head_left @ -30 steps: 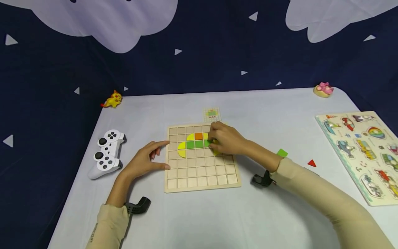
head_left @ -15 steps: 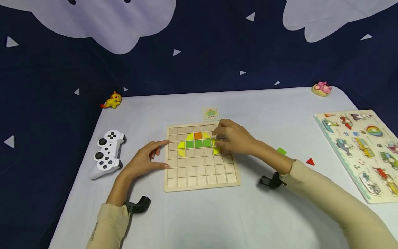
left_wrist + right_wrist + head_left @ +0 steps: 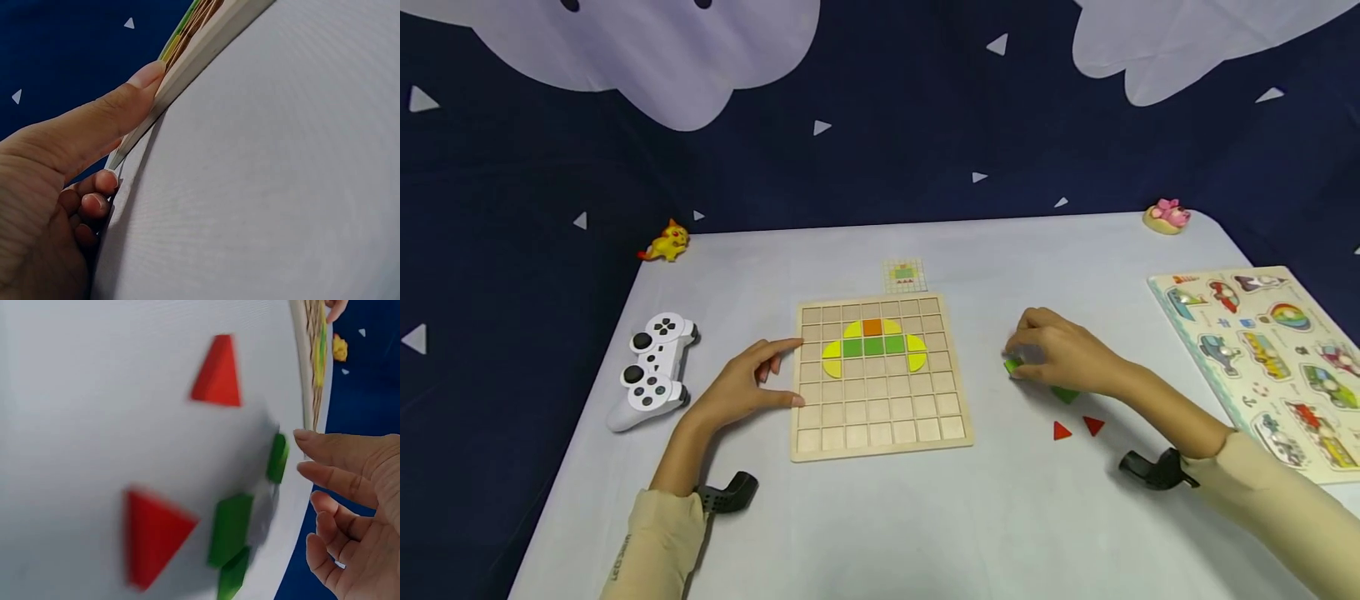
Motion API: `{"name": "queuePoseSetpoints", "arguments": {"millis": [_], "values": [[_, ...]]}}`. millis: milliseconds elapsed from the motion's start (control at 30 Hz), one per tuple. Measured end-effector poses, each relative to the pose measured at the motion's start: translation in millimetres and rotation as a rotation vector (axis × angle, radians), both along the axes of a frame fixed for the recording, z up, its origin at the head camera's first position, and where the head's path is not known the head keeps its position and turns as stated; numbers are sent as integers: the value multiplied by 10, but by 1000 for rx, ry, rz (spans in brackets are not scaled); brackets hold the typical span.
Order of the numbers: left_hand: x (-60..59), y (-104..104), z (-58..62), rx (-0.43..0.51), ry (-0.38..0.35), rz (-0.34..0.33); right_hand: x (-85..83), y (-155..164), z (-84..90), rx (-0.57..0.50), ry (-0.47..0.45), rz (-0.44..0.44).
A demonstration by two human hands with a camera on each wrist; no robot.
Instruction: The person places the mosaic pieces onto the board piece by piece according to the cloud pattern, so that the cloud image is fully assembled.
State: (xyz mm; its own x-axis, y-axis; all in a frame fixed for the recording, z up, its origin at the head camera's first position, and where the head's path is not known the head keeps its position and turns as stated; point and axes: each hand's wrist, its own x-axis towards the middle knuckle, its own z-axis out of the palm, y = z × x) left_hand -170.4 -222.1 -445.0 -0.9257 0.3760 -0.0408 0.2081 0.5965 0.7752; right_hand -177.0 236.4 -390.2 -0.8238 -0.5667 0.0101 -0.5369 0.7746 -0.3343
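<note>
A wooden grid board (image 3: 880, 417) lies in the middle of the table. It holds an orange square (image 3: 872, 327), a row of green squares (image 3: 872, 346) and yellow quarter rounds (image 3: 833, 360) in its upper rows. My left hand (image 3: 741, 390) rests against the board's left edge (image 3: 187, 65), its thumb (image 3: 119, 109) straight along the rim. My right hand (image 3: 1063, 354) hovers right of the board with loosely bent fingers (image 3: 337, 478). Its fingertips are just beside a small green piece (image 3: 1013, 365) (image 3: 277, 458). Another green piece (image 3: 1063, 393) (image 3: 230, 528) and two red triangles (image 3: 1061, 431) (image 3: 1093, 426) lie by that hand.
A white game controller (image 3: 653, 371) sits left of the board. A small pattern card (image 3: 904, 273) lies behind the board. A picture peg puzzle (image 3: 1262, 358) lies at the right edge. A yellow toy (image 3: 664, 242) and a pink toy (image 3: 1167, 217) stand at the far corners.
My right hand has left the board and moved right to the loose pieces. A yellow piece now lies uncovered at the right end of the green row. The left hand has stayed put.
</note>
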Motion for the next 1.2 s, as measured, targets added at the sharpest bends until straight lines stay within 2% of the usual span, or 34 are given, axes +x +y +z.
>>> {"name": "queuePoseSetpoints", "arguments": {"millis": [233,567,967,1200], "values": [[-16,-13,-3,16,-6,-3,64,128,-74,15,69,22],[-12,1,11,4,-24,2,-36,37,-156,-51,158,49],[-5,1,35,3,-19,10,-181,-493,-89,-108,121,95],[15,-3,35,10,-29,14,-226,-901,-78,-140,94,188]]}}
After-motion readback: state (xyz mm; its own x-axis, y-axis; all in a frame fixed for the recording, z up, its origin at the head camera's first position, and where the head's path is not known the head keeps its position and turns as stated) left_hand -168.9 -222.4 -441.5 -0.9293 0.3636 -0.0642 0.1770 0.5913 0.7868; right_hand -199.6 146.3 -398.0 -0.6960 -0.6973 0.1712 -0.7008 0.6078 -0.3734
